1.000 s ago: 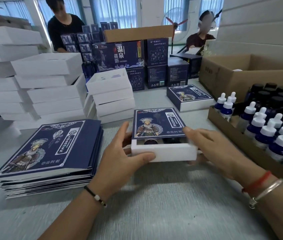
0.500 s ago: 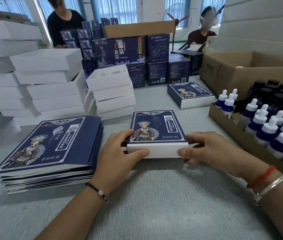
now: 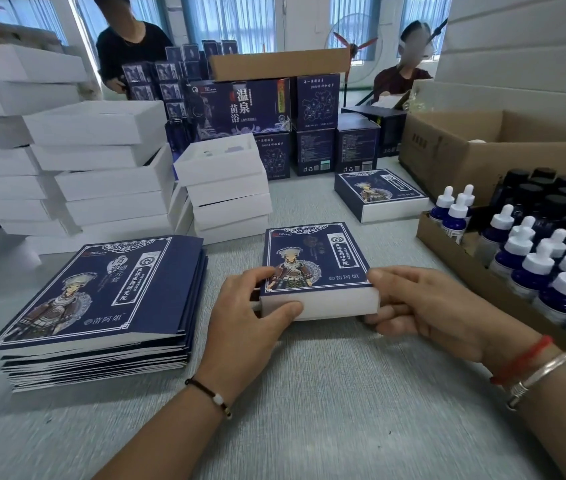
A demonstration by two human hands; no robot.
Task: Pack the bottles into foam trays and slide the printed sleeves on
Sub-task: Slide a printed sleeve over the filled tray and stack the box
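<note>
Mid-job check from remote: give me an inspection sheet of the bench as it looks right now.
Surface: pale grey table, dry.
Job's things: white foam tray in blue printed sleeve, sleeve flush with the tray's near edge; flat blue sleeve stack at left; white-capped blue dropper bottles in cardboard tray at right; one sleeved box behind.
Clutter: white box stacks; brown carton.
Grippers: left hand and right hand grip the tray's near corners.
Cables: nothing seen.
Surroundings: two people beyond the table; curtained windows.

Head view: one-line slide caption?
Both hands, left and right, grip a foam tray inside its printed sleeve.
</note>
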